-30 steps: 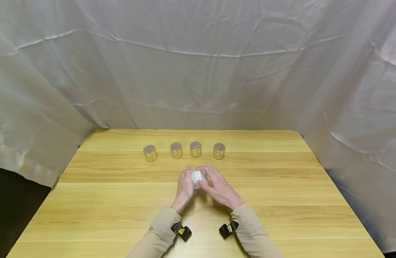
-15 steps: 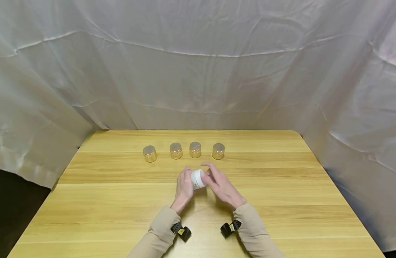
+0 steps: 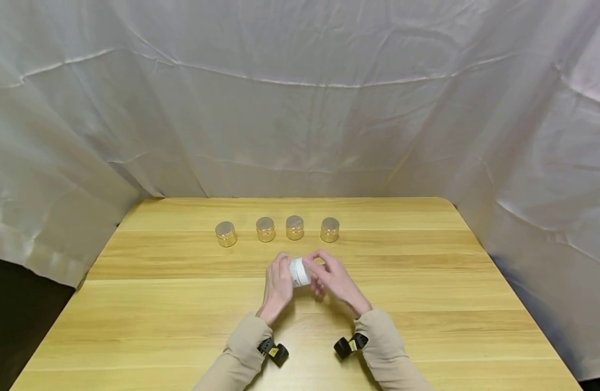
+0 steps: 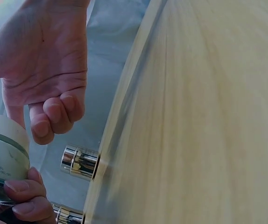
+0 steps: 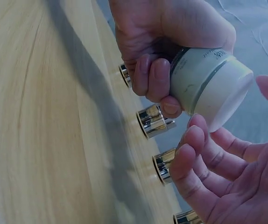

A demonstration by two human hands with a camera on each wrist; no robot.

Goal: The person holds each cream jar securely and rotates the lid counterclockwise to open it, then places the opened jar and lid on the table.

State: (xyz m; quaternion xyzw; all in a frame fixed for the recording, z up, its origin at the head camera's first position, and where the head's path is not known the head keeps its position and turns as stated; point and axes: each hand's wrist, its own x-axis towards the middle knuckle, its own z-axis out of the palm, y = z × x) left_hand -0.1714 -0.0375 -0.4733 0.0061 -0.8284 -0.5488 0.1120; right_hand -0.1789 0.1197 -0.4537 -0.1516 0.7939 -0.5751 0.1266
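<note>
A pale green cream jar (image 3: 293, 271) is held tilted on its side above the table in the head view. My left hand (image 3: 279, 281) grips its body, fingers wrapped round it in the right wrist view. The white lid (image 5: 225, 93) points toward my right hand (image 3: 334, 281). The thumb and index finger of that hand are at the lid's rim, the index partly hidden behind it in the left wrist view. Its other fingers (image 4: 54, 116) hang curled away from the lid. Small dark print shows on the jar's body.
Several gold lidded jars stand in a loose row beyond my hands, among them a leftmost jar (image 3: 226, 234) and a rightmost jar (image 3: 330, 230). The wooden table (image 3: 158, 320) reaches a pale grey curtain (image 3: 300, 119) at its back and sides.
The right hand's index finger was lifted off the lid half a second ago and now bends back to the lid's rim. The left hand and jar stay nearly in place.
</note>
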